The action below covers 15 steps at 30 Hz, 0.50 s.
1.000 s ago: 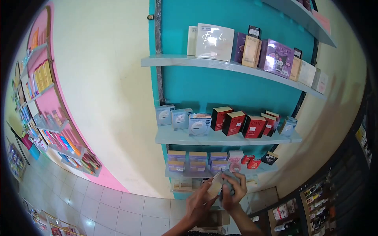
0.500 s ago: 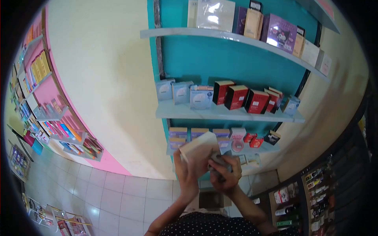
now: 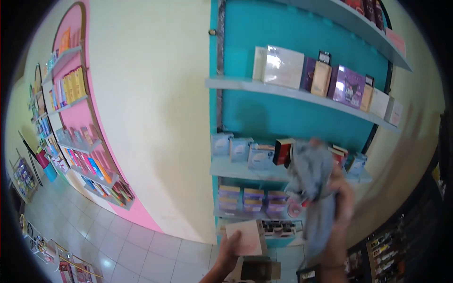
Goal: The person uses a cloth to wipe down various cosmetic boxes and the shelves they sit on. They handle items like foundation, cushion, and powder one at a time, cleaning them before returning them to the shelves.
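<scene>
Low in front of the shelves, my left hand [image 3: 229,248] grips a small pale box [image 3: 247,239], its thumb across the front face. My right hand [image 3: 344,197], smeared by motion, is raised to the right and closed on a grey-blue cloth [image 3: 311,172] that hangs down in folds. The cloth covers part of the middle shelf [image 3: 245,170] and several of its goods. Left of it, a dark red box [image 3: 283,152] and light blue boxes [image 3: 262,156] stand on that shelf.
Above is a shelf [image 3: 283,91] with white and purple boxes. Purple-and-tan boxes [image 3: 253,200] stand on a lower shelf. An open cardboard box [image 3: 256,270] is below my hands. Stocked shelves [image 3: 78,144] line the pink wall at left; a dark rack [image 3: 382,254] is at lower right.
My right hand has moved up and right, away from the pale box, with the cloth now hanging from it. My left hand has lowered the box. The view has tilted up and left.
</scene>
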Each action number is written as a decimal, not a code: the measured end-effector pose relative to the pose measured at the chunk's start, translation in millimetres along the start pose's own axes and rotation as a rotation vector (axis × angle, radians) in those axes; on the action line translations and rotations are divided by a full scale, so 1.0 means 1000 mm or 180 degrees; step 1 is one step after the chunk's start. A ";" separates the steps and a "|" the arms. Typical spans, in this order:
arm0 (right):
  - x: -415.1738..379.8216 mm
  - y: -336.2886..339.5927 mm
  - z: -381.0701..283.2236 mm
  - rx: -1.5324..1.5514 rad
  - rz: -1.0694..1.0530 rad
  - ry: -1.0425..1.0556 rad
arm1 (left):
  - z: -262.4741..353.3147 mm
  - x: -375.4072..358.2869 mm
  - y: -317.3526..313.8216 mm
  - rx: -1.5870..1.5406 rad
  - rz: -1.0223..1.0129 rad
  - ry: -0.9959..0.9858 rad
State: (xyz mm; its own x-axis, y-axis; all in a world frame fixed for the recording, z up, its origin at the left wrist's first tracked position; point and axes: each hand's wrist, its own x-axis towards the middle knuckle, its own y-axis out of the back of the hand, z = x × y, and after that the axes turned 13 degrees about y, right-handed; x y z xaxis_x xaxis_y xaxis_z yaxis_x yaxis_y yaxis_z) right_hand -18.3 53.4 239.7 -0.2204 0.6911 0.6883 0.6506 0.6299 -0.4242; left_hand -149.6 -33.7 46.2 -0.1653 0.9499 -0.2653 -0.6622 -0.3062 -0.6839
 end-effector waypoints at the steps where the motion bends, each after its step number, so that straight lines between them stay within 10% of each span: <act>1: 0.025 -0.020 -0.014 -0.0464 -0.0412 0.0187 | 0.000 -0.002 0.003 0.0013 -0.0020 -0.0063; 6: 0.162 -0.088 0.001 -0.2488 -0.1725 0.1050 | -0.004 -0.004 0.027 -0.0167 -0.0098 0.0267; 15: 0.234 -0.099 0.102 -0.4990 -0.1896 0.0889 | -0.024 -0.008 0.044 0.0013 0.0831 -0.0299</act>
State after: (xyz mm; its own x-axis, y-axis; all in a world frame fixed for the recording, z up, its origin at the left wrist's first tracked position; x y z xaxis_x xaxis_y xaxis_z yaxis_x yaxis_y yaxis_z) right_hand -208.7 188.7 382.4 -0.6670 0.3193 0.6731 0.6088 -0.2871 0.7395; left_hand -159.9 -56.6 2.4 -0.3978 0.8406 -0.3677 -0.5911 -0.5413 -0.5979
